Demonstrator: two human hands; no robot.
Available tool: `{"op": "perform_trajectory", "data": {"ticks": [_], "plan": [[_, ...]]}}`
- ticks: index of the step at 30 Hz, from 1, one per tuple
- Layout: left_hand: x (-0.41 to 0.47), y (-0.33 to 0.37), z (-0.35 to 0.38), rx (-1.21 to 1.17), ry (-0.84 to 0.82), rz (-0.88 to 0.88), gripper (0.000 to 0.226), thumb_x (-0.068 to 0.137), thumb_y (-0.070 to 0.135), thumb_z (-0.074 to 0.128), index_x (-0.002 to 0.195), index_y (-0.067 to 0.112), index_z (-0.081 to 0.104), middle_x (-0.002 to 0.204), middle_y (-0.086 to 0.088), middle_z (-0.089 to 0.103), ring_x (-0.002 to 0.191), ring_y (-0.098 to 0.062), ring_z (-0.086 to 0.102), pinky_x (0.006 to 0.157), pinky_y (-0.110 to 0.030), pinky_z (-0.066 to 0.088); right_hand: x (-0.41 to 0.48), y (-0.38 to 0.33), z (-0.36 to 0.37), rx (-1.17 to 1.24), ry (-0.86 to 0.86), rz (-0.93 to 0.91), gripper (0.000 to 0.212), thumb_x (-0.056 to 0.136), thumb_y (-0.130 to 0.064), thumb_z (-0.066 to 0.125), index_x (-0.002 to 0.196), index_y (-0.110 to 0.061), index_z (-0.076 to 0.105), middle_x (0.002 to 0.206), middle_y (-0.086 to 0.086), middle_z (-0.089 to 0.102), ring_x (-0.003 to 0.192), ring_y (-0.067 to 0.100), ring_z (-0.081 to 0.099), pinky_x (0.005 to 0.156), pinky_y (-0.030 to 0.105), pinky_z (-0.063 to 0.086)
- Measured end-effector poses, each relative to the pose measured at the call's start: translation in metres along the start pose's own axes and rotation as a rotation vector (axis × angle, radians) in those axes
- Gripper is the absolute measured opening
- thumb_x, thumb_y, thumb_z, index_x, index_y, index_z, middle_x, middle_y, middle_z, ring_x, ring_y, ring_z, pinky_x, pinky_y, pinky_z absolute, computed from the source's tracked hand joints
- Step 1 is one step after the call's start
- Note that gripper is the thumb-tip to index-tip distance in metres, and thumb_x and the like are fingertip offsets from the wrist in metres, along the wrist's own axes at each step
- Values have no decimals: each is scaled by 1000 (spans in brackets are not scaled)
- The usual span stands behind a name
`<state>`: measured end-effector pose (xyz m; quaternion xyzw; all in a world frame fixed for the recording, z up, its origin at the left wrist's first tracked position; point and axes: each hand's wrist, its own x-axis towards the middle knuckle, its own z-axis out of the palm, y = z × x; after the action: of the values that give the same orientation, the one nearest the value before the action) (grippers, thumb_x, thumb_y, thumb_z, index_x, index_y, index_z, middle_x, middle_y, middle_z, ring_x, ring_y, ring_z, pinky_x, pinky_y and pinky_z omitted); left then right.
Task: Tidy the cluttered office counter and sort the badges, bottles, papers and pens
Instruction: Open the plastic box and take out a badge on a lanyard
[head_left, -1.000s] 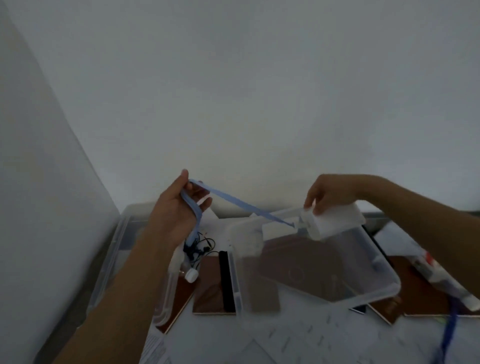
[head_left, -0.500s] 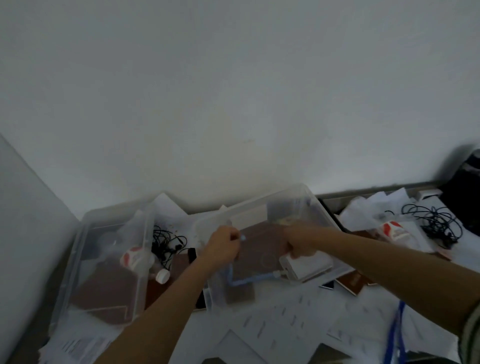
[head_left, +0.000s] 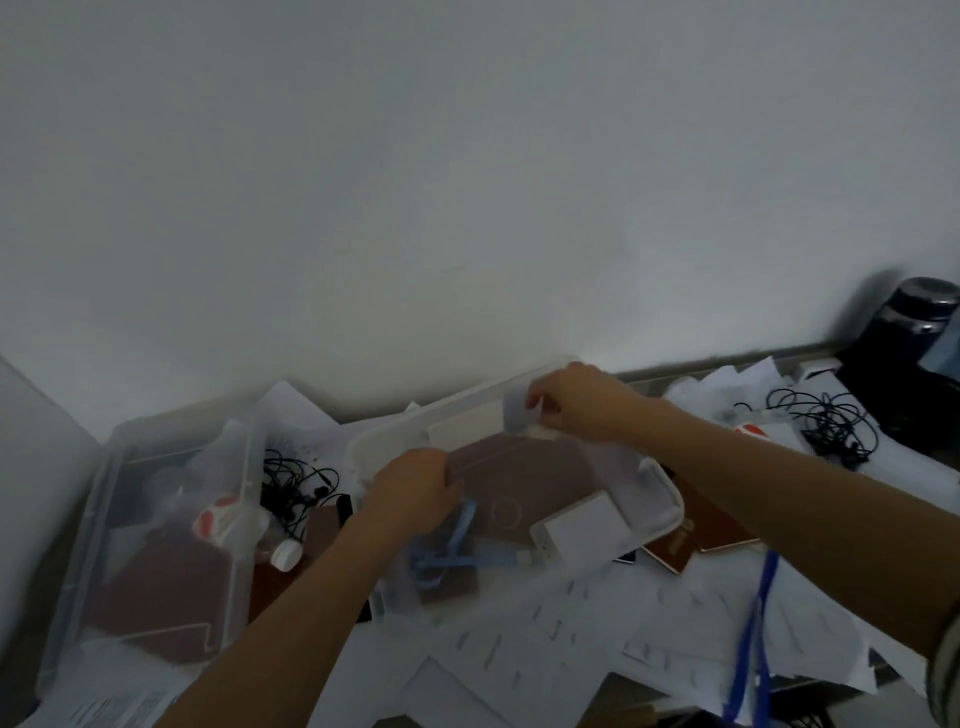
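The badge (head_left: 582, 530) we had held up now lay in the bin (head_left: 670, 499), so it was sorted. Our left hand (head_left: 410, 488) still gripped its strap (head_left: 452, 551); our right hand (head_left: 576, 400) pinched a white slip (head_left: 519, 415) at the bin's far wall.

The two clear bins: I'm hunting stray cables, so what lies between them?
In the head view, a tangle of black cables lies between the left bin and the middle bin, with a white cap near it.

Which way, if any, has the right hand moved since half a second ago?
Yes: the right hand went from the white badge card to the clear bin's far rim. The left hand grips the blue lanyard.
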<state>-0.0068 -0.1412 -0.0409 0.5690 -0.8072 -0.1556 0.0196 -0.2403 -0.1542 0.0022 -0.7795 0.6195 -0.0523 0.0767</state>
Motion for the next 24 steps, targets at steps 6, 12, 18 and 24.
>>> {"op": "perform_trajectory", "data": {"ticks": [6, 12, 18, 24], "plan": [[12, 65, -17, -84, 194, 152, 23, 92, 38, 53, 95, 18, 65, 101, -1, 67, 98, -23, 61, 80, -33, 48, -33, 73, -65, 149, 281, 190, 21, 90, -29, 63, 109, -22, 69, 86, -9, 66, 78, 10, 59, 80, 29, 51], [2, 175, -13, -206, 223, 398, 19, 93, 33, 55, 100, 19, 64, 93, 3, 65, 84, -14, 60, 73, -29, 49, -95, 193, -56, 164, 147, 478, 22, 87, -31, 68, 105, -20, 70, 95, -2, 71, 77, 12, 65, 76, 31, 56], [6, 272, 23, -141, 162, 474, 23, 95, 39, 50, 105, 21, 61, 96, 4, 60, 82, -10, 53, 72, -24, 43, -156, 281, -39, 164, -1, 578, 23, 84, -34, 71, 104, -22, 72, 106, -4, 64, 89, 13, 59, 84, 30, 53], [24, 303, 95, 14, -12, 295, 22, 97, 37, 47, 107, 20, 56, 114, -1, 53, 91, -12, 50, 77, -24, 45, -174, 321, -9, 159, -75, 512, 23, 89, -32, 64, 108, -21, 72, 115, 1, 65, 99, 18, 61, 85, 31, 53]]}}
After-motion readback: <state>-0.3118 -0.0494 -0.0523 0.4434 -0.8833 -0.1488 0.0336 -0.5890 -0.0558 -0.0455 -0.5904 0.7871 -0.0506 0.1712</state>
